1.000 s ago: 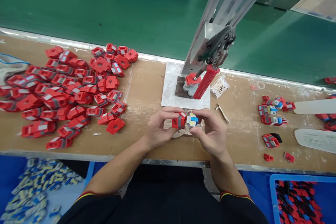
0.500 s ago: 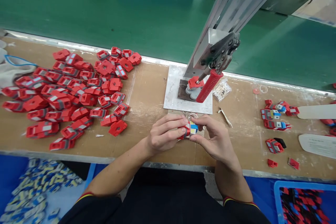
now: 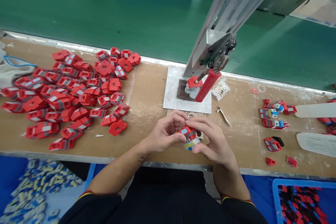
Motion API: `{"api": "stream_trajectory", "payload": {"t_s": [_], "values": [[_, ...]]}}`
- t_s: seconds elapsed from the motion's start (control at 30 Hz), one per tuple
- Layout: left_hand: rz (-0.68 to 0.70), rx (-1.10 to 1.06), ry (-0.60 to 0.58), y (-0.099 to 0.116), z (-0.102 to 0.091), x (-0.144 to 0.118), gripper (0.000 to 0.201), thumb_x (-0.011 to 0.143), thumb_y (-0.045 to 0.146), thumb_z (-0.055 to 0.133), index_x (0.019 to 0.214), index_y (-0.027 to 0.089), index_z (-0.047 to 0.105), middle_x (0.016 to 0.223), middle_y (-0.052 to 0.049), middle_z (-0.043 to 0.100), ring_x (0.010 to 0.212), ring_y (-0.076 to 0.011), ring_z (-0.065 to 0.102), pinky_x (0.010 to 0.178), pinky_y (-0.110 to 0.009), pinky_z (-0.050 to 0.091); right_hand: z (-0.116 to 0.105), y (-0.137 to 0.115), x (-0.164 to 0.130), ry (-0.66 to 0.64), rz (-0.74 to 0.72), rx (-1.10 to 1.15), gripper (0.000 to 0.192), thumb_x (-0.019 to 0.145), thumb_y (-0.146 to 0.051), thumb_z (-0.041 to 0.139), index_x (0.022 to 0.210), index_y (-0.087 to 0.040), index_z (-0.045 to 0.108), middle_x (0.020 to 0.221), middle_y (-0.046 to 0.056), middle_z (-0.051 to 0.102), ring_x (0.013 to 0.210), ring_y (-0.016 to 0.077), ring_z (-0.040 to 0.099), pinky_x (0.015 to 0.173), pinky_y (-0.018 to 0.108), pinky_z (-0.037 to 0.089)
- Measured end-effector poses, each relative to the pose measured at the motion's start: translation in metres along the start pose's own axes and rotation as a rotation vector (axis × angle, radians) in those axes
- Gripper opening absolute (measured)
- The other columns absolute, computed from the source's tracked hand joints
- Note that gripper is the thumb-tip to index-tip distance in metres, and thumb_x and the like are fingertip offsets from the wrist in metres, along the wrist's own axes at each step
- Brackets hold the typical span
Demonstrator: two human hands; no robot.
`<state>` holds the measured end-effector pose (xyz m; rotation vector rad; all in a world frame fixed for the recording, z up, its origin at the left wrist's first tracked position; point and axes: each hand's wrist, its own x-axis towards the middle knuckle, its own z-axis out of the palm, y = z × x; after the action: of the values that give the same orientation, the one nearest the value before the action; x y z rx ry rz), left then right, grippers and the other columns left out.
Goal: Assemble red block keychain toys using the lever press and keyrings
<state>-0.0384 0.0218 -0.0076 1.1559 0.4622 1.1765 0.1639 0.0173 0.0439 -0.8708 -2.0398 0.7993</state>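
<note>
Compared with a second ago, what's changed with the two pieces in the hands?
The red piece and the white and blue piece, held apart side by side then, are now pressed together, red on top, between the left hand and right hand. Both hands kept their grip. The red pile and the press stayed put.

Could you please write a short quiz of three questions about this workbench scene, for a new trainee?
1. True or false: both hands hold one small red piece together.
2. Where does the big pile of red parts lie? A) to the left of the hands B) to the right of the hands C) on the green belt
3. Fill in: the lever of the press has a ___ handle.

Key
1. True: left hand and right hand meet on it.
2. A
3. red
</note>
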Motion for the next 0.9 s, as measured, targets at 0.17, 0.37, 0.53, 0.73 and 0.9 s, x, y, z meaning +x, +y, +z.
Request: {"api": "stream_trajectory", "payload": {"t_s": [0.17, 0.37, 0.53, 0.73, 0.9], "values": [[0.174, 0.098, 0.041, -0.008, -0.001, 0.001, 0.070, 0.069, 0.048, 0.098, 0.131, 0.026, 0.072, 0.119, -0.010, 0.072, 0.109, -0.0220, 0.075, 0.091, -0.031, 0.066, 0.010, 0.003, -0.003, 0.161, -0.001, -0.017, 0.057, 0.097, -0.058, 0.065, 0.146, -0.031, 0.060, 0.117, 0.012, 0.074, 0.096, 0.0248, 0.073, 0.069, 0.034, 0.063], [0.383, 0.430, 0.124, -0.003, 0.000, 0.001, 0.064, 0.073, 0.050, 0.094, 0.129, 0.023, 0.075, 0.101, -0.008, 0.079, 0.087, -0.0184, 0.078, 0.079, -0.029, 0.066, 0.005, 0.004, -0.002, 0.070, -0.004, -0.021, 0.070, 0.091, -0.064, 0.067, 0.152, -0.032, 0.057, 0.112, 0.010, 0.074, 0.087, 0.0235, 0.072, 0.069, 0.035, 0.063], [0.474, 0.599, 0.059, 0.010, -0.003, 0.001, 0.064, 0.081, 0.053, 0.088, 0.134, 0.021, 0.072, 0.099, -0.009, 0.081, 0.083, -0.0193, 0.079, 0.075, -0.029, 0.067, 0.001, -0.001, 0.001, 0.039, 0.038, 0.099, 0.060, 0.091, -0.058, 0.073, 0.145, -0.034, 0.063, 0.108, 0.007, 0.074, 0.081, 0.0194, 0.069, 0.062, 0.030, 0.059], [0.559, 0.730, 0.055, 0.016, -0.005, 0.000, 0.063, 0.085, 0.053, 0.085, 0.136, 0.020, 0.069, 0.101, -0.010, 0.082, 0.086, -0.0209, 0.080, 0.075, -0.030, 0.068, 0.008, -0.002, -0.001, 0.069, 0.045, 0.200, 0.052, 0.093, -0.053, 0.074, 0.142, -0.036, 0.066, 0.110, 0.006, 0.073, 0.076, 0.0158, 0.065, 0.055, 0.026, 0.055], [0.583, 0.734, 0.059, 0.018, -0.005, 0.003, 0.060, 0.087, 0.052, 0.084, 0.136, 0.020, 0.069, 0.100, -0.010, 0.081, 0.082, -0.0194, 0.078, 0.073, -0.029, 0.066, 0.011, 0.001, -0.002, 0.099, 0.060, 0.223, 0.048, 0.095, -0.053, 0.073, 0.139, -0.035, 0.068, 0.109, 0.005, 0.071, 0.067, 0.0122, 0.059, 0.051, 0.025, 0.051]]}}
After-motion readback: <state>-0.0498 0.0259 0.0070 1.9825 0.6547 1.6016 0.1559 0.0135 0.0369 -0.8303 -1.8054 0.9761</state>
